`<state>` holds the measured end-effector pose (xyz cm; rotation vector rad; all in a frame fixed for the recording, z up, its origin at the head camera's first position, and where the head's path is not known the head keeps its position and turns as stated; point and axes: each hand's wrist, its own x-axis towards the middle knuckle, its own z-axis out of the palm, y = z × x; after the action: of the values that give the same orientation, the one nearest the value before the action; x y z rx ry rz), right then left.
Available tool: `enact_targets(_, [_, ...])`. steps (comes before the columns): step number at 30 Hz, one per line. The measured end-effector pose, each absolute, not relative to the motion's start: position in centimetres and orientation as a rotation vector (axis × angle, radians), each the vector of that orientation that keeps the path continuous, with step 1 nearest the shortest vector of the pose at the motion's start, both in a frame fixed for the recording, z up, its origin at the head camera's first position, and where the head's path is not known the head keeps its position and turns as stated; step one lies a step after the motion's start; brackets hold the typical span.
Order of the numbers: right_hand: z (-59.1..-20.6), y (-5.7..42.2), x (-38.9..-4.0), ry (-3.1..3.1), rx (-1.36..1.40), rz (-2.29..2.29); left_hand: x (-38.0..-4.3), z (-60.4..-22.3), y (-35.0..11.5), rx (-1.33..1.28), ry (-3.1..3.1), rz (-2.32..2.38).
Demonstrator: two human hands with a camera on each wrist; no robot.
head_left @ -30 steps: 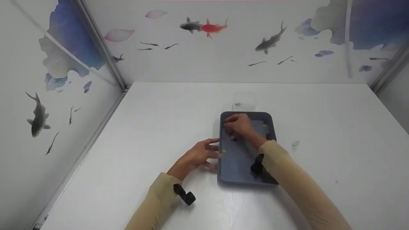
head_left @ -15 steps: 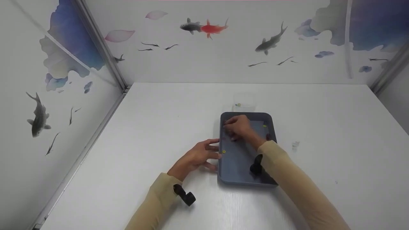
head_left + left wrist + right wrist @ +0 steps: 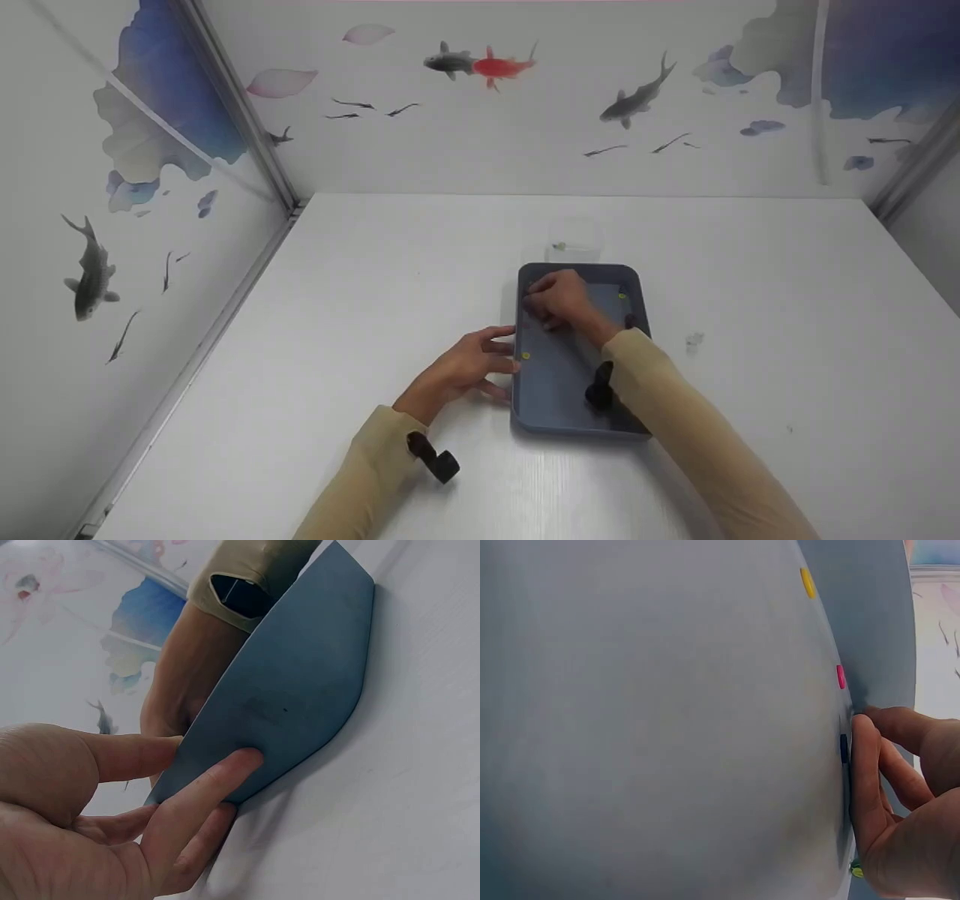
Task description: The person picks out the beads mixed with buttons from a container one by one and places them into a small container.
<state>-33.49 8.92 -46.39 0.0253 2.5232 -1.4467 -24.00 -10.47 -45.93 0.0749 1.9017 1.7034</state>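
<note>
A grey-blue tray (image 3: 559, 397) with low walls rests on the table. My left hand (image 3: 465, 364) has its fingers spread and touches the tray's left wall from outside; in the left wrist view one fingertip lies flat on the wall and another is at the rim. My right hand (image 3: 559, 296) reaches inside with bent fingers, the tips low at the wall near the far left corner. Whatever is between those tips is hidden, so I cannot tell if they pinch anything. Beside them lie a small blue disc (image 3: 844, 748), a pink disc (image 3: 841, 676) and a yellow disc (image 3: 808, 583).
Another yellow disc (image 3: 622, 295) and a dark reddish piece (image 3: 631, 321) sit along the tray's right side. Behind the tray stands a clear box (image 3: 581, 236) with a small bit inside. Some translucent scraps (image 3: 694, 343) lie on the table to the right.
The small dark piece beside my right fingers is now covered by them. That hand stays at the same spot, its forearm shifting very slightly left. My left hand and the tray keep their places.
</note>
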Motion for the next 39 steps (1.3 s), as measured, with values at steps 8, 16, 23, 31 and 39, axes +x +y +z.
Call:
enact_targets(8, [-46.27,8.86,-33.35,2.536,0.026,-1.432,-24.09,-46.08,-10.45,0.081,1.892,1.711])
enact_targets(16, [-46.47,8.95,-33.53,2.529,0.040,-1.433,-23.96,-46.06,-10.38,0.075,1.888,1.708])
enact_targets(23, [-46.48,9.10,-33.46,2.536,0.038,-1.449,-23.95,-46.05,-10.38,0.067,1.877,1.713])
enact_targets(31, [-46.22,9.18,-33.53,2.540,0.034,-1.449,-24.19,-46.23,-10.41,0.081,1.874,1.712])
enact_targets(39, [-45.79,9.40,-33.60,2.534,0.038,-1.448,-24.07,-45.89,-10.47,0.076,1.874,1.712])
